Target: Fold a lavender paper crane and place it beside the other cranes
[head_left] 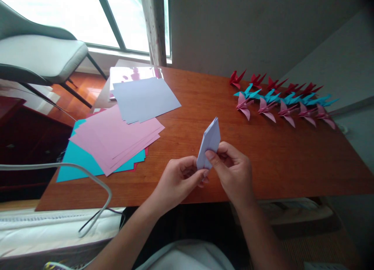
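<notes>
A folded piece of pale lilac origami paper (210, 137), long and narrow with a pointed top, is held upright over the front of the wooden table. My left hand (182, 178) pinches its lower end between thumb and fingers. On its right side, my right hand (232, 166) grips it too, the thumb pressed flat on the near face and the fingers curled behind. The fingertips behind the paper are partly hidden.
Pale lilac sheets (146, 100), pink sheets (119, 133) and blue sheets (76, 157) lie at the left. Rows of red cranes (273, 84), blue cranes (270, 96) and pink cranes (288, 112) stand at the back right. A white cable (96, 178) hangs over the left edge.
</notes>
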Demonstrator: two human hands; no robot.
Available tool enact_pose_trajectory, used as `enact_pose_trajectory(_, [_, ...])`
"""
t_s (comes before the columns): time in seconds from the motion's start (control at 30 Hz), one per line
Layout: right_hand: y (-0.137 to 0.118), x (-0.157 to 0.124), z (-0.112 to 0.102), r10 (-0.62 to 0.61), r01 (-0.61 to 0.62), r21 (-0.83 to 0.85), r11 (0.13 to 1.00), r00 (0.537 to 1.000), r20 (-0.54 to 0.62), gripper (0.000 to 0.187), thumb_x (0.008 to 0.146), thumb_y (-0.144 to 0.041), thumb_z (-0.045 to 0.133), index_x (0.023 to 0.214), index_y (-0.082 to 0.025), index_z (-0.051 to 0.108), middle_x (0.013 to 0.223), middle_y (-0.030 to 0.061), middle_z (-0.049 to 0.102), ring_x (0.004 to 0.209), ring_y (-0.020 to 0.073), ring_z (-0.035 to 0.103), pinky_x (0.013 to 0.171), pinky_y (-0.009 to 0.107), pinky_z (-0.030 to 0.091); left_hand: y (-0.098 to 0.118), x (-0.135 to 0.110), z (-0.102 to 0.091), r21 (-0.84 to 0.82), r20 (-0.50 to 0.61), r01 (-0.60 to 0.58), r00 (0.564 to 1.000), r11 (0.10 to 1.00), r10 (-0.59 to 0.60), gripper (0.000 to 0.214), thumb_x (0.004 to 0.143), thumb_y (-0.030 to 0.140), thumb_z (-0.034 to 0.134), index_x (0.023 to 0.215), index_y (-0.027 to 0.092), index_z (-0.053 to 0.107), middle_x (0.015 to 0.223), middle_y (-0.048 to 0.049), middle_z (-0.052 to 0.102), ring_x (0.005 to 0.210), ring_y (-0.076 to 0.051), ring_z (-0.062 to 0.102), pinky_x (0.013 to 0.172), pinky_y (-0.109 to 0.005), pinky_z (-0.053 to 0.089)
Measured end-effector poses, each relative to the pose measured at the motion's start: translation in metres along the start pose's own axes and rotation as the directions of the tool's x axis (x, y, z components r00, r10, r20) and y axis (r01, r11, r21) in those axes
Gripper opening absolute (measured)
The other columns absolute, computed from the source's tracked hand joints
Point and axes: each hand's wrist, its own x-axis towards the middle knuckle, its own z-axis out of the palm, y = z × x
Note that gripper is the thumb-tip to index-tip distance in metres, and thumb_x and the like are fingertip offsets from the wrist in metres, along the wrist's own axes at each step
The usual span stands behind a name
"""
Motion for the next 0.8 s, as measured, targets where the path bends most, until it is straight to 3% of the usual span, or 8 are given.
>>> enact_pose_trajectory(0.33, [-0.001, 0.014, -0.003, 0.007, 0.029, 0.122, 0.992, 0.959, -0.283, 0.026, 0.086, -0.041, 0.072, 0.074, -0.022, 0.059, 0.066, -0.0025, 0.055, 0.057, 0.0112, 0.048, 0.052, 0.023, 0.041, -0.001, -0.003, 0.0, 0.139, 0.028, 0.002, 1.0, 0.99, -0.006, 0.023, 0.087, 0.034, 0.07, 0.081, 0.012, 0.071, 0.068, -0.0045, 0.071, 0.06, -0.013, 0.066, 0.059, -0.022, 0.055])
enact_pose_trajectory(0.43, [0.0, 0.014, -0.007, 0.022, 0.001, 0.107, 0.994, 0.976, -0.216, 0.027, 0.085, -0.044, 0.072, 0.074, -0.023, 0.06, 0.067, -0.0019, 0.056, 0.059, 0.0123, 0.051, 0.053, 0.024, 0.042, 0.003, -0.004, 0.0, 0.154, 0.022, -0.05, 0.999, 0.987, 0.047, 0.025, 0.084, 0.038, 0.074, 0.091, 0.013, 0.073, 0.078, -0.0064, 0.074, 0.069, -0.016, 0.068, 0.063, -0.023, 0.055])
enact_pose_trajectory(0.53, [0.001, 0.008, -0.007, 0.067, -0.049, 0.143, 0.989, 0.99, -0.123, 0.026, 0.086, -0.044, 0.072, 0.074, -0.023, 0.062, 0.068, -0.002, 0.059, 0.062, 0.0129, 0.054, 0.055, 0.024, 0.045, 0.007, -0.003, -0.001, 0.05, 0.032, -0.105, 0.994, 0.993, 0.104, 0.033, 0.088, 0.043, 0.069, 0.103, 0.014, 0.071, 0.092, -0.0089, 0.075, 0.08, -0.018, 0.069, 0.072, -0.025, 0.055])
enact_pose_trajectory(0.67, [0.003, -0.003, 0.0, 0.115, -0.122, 0.195, 0.973, 0.992, 0.049, 0.017, 0.087, -0.037, 0.071, 0.078, -0.023, 0.069, 0.072, -0.0009, 0.064, 0.068, 0.0142, 0.058, 0.062, 0.026, 0.049, 0.005, -0.001, -0.004, -0.026, 0.001, -0.068, 0.998, 0.997, 0.068, 0.027, 0.09, 0.039, 0.068, 0.097, 0.013, 0.071, 0.082, -0.0056, 0.073, 0.074, -0.015, 0.065, 0.069, -0.023, 0.052])
enact_pose_trajectory(0.8, [0.003, -0.007, 0.004, 0.077, -0.091, 0.158, 0.983, 0.993, 0.09, 0.012, 0.088, -0.031, 0.07, 0.08, -0.023, 0.072, 0.082, 0.0007, 0.065, 0.077, 0.0156, 0.059, 0.07, 0.028, 0.05, 0.0, 0.0, -0.007, 0.002, -0.007, -0.061, 0.998, 0.998, 0.061, 0.023, 0.092, 0.035, 0.065, 0.09, 0.012, 0.072, 0.078, -0.0045, 0.072, 0.071, -0.014, 0.064, 0.067, -0.022, 0.05])
